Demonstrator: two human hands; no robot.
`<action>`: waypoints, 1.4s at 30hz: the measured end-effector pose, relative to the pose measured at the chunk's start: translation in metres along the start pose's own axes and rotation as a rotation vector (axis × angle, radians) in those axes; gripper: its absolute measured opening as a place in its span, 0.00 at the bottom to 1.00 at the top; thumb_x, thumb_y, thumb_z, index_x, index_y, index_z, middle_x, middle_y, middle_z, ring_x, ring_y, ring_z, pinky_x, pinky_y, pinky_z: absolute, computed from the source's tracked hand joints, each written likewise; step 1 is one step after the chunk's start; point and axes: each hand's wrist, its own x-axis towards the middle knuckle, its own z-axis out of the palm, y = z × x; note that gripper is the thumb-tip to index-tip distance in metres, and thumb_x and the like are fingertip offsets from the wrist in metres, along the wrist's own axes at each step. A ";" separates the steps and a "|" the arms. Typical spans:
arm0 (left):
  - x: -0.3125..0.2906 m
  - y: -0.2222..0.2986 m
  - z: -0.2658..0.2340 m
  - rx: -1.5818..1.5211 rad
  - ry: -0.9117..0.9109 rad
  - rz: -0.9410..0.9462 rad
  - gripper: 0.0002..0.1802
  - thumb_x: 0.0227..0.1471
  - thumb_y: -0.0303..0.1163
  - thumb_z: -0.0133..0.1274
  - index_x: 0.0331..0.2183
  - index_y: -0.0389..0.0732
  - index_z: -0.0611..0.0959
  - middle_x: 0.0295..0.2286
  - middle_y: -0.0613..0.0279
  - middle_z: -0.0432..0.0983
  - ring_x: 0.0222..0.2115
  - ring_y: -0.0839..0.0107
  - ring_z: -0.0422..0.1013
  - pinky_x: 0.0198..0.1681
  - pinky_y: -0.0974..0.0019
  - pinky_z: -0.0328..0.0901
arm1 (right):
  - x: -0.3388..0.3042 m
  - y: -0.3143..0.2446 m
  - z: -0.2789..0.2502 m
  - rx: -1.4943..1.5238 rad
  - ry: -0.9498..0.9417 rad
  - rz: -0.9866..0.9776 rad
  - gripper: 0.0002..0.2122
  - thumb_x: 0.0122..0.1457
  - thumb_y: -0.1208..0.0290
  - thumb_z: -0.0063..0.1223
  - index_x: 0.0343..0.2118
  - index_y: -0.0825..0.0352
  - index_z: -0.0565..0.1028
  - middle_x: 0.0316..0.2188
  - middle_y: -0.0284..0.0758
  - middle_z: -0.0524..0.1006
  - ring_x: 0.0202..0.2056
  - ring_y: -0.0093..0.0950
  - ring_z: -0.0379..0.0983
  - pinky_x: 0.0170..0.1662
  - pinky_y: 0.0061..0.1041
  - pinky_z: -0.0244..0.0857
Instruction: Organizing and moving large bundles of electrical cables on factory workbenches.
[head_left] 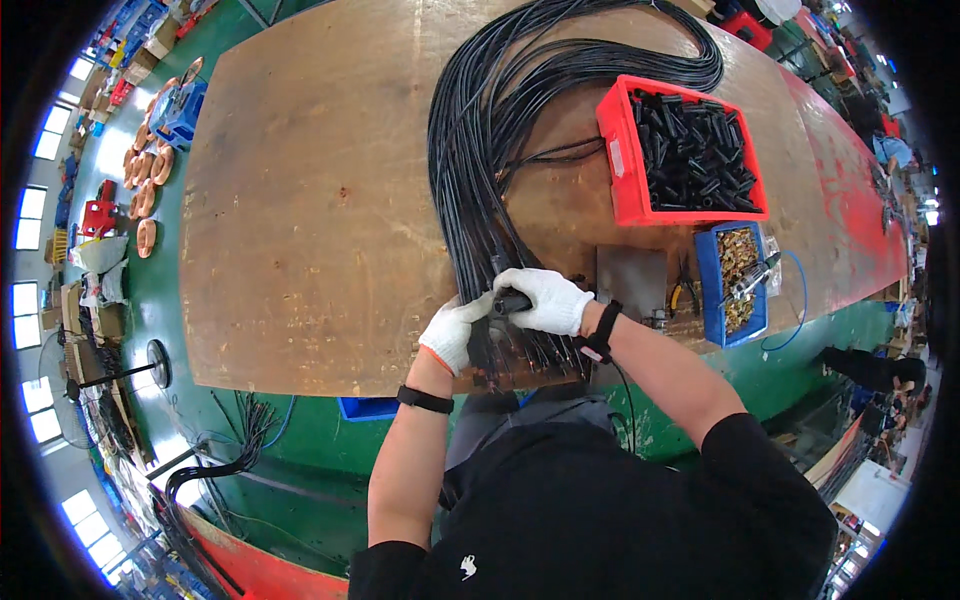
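Both gloved hands work one cable end at the table's near edge: left hand point(455, 330) pinches the cables point(480, 160), right hand point(545, 300) clamps a black sleeve point(510, 300) onto it, prob. mid-fit; next needs sleeve pushed home w/ steady grip.

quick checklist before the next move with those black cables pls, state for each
1. Both hands on the work: ok. The left hand and right hand, both in white gloves, meet over the black cable bundle near the table's front edge.
2. Black piece gripped between the hands: ok, though what it is, cannot tell.
3. Cable ends lying flat and untangled under the hands: cannot tell, the gloves hide them.
4. Red bin of black parts within reach: ok, on the right.
5. Blue bin of brass-coloured parts: ok, just right of the right wrist.
6. Bundle on the wooden table: ok, though it loops off the far edge.
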 end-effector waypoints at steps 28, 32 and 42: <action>0.026 -0.023 0.046 -0.071 0.114 -0.049 0.13 0.58 0.31 0.68 0.44 0.39 0.86 0.36 0.61 0.86 0.34 0.64 0.81 0.40 0.57 0.77 | -0.149 0.025 -0.007 0.710 -0.145 0.550 0.25 0.53 0.70 0.75 0.53 0.68 0.80 0.42 0.29 0.84 0.44 0.20 0.76 0.54 0.26 0.70; 0.037 -0.035 0.028 0.035 0.082 0.016 0.11 0.60 0.31 0.67 0.43 0.39 0.87 0.33 0.62 0.85 0.29 0.70 0.78 0.35 0.63 0.75 | -0.148 0.009 -0.007 0.684 -0.202 0.595 0.27 0.51 0.67 0.75 0.54 0.70 0.80 0.44 0.31 0.85 0.45 0.21 0.76 0.54 0.27 0.70; 0.034 -0.031 0.029 0.035 0.067 0.034 0.10 0.62 0.31 0.66 0.42 0.37 0.86 0.32 0.60 0.85 0.28 0.70 0.78 0.33 0.66 0.75 | -0.144 -0.005 -0.011 0.610 -0.236 0.587 0.25 0.51 0.68 0.74 0.52 0.70 0.81 0.43 0.30 0.84 0.43 0.21 0.76 0.53 0.27 0.70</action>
